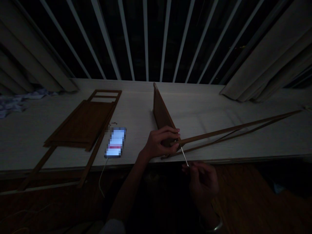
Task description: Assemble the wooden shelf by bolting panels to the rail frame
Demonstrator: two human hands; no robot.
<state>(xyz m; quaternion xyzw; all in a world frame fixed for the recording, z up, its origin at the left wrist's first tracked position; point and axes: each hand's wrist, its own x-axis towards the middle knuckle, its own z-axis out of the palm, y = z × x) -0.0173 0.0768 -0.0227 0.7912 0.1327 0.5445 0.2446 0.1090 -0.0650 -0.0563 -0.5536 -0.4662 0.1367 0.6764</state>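
At left, a flat wooden frame [80,122] lies on the pale window ledge [136,110], its legs past the edge. Next is a lit phone [115,143]. Farther right, a wooden panel [161,112] stands on edge on the ledge; the left hand [162,143] has its fingers closed around the near corner, beside slim rails [214,133]. The right hand [203,182] pinches a thin metal tool [184,156], its tip at that corner. The rails stretch rightward. The wood looks light and stiff; thin rails might flex, so the corner seems the steadiest hold.
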